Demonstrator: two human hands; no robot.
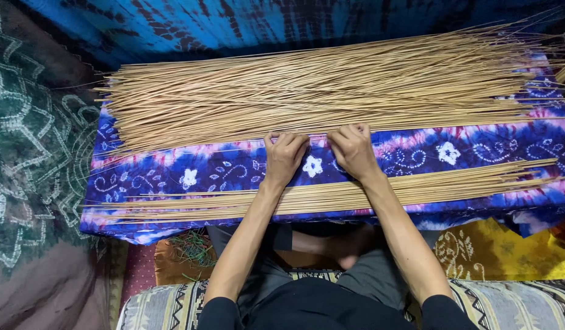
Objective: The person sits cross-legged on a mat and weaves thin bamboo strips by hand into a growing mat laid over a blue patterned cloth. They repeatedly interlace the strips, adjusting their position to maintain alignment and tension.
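head view looks down on a low worktop draped in a purple and blue tie-dye cloth with white flowers. a big loose pile of thin tan sticks lies lengthwise along the far edge, spreading from the left end out past the right end. a much smaller, tidier row of sticks lies along the near edge, under the person's forearms. judging by the two heaps, only a small share has been brought to the near row and most of the sticks are yet in the far pile.

left hand and right hand rest side by side at the near fringe of the big pile, about the middle of the worktop, fingers curled down onto a few sticks there. each grip looks closed over the sticks, pinching or pressing them against the cloth; how many each holds cannot be told.

a green patterned cloth lies off the left end, and a yellow cloth shows below the near right corner.
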